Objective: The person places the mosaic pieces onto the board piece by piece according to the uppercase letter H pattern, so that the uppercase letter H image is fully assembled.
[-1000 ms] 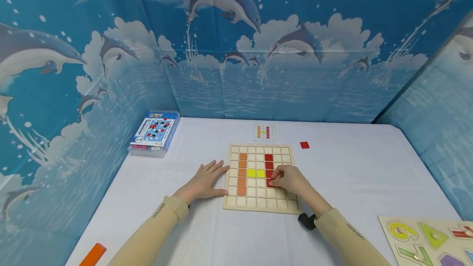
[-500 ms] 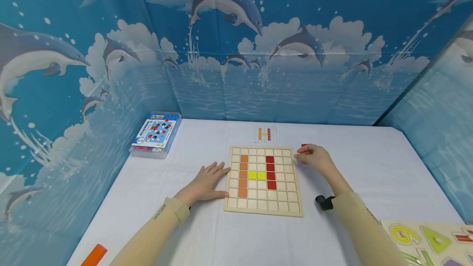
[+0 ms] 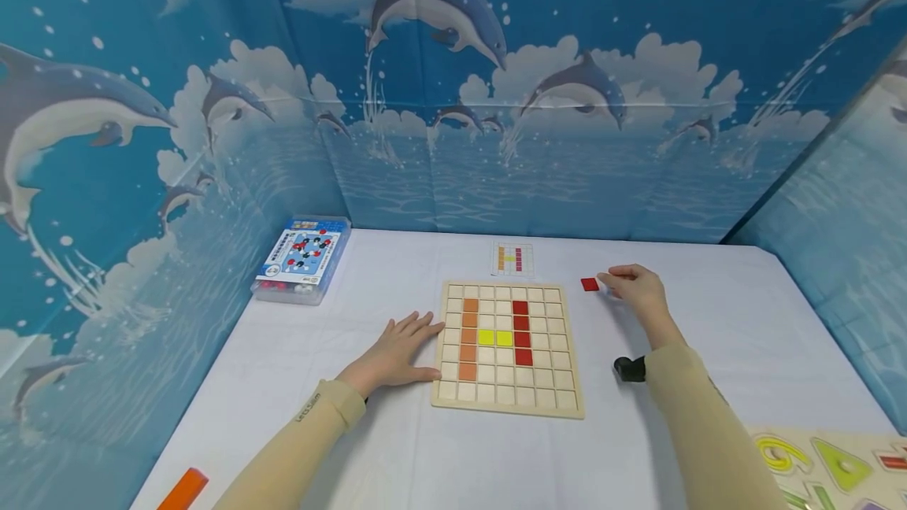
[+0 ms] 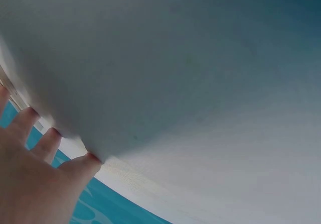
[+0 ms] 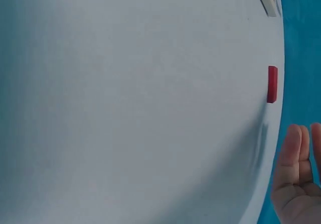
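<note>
A wooden grid board (image 3: 509, 409) lies flat on the white table. In its cells sit a column of several orange tiles (image 3: 469, 335), two yellow tiles (image 3: 494, 338) and a column of several red tiles (image 3: 521, 334). My left hand (image 3: 397, 352) rests with spread fingers against the board's left edge; the left wrist view shows that hand (image 4: 40, 169) too. To the right of the board lies a loose red square tile (image 3: 590, 284), also visible in the right wrist view as a red piece (image 5: 272, 84). My right hand (image 3: 638, 295) hovers just right of it, apart, fingers extended, holding nothing visible.
Behind the board lies a pattern card (image 3: 513, 259). A clear plastic box (image 3: 301, 260) with a blue label stands at the back left. An orange object (image 3: 183, 489) is at the front left, and a wooden shape puzzle (image 3: 836, 463) at the front right.
My right hand has left the red column, swung right and back over the loose red tile, and stopped beyond it. The tile shows again. My left hand keeps its place at the board.
</note>
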The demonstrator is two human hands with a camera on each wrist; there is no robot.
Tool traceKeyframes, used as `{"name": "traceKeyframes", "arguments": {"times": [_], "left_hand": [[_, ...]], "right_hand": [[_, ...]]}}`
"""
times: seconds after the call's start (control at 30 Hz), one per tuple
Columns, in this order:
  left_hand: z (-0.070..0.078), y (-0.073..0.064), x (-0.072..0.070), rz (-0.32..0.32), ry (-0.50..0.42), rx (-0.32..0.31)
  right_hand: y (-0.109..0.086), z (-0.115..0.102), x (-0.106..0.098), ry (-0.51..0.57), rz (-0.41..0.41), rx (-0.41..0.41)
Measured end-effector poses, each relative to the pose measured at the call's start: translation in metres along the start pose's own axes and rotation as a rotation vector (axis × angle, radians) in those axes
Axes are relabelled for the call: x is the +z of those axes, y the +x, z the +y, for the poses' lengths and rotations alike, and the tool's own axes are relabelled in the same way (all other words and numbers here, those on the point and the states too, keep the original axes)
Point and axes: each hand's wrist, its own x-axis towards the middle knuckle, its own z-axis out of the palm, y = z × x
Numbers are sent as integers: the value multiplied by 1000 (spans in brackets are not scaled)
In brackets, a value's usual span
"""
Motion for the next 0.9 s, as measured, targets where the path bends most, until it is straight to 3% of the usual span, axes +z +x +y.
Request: {"name": "traceKeyframes", "arguments": {"times": [0.2, 0.47, 0.67, 0.9], "left_hand": [[0, 0, 0, 1, -1, -2], [-1, 1, 0, 1, 0, 2], [1, -1, -2, 3, -5, 5], [1, -1, -1, 5, -1, 9]], "right_hand": [[5, 5, 8, 54, 6, 69], [8, 4, 18, 40, 24, 81], [8, 3, 22, -6, 18, 61], [8, -3, 28, -153, 14, 29]]}}
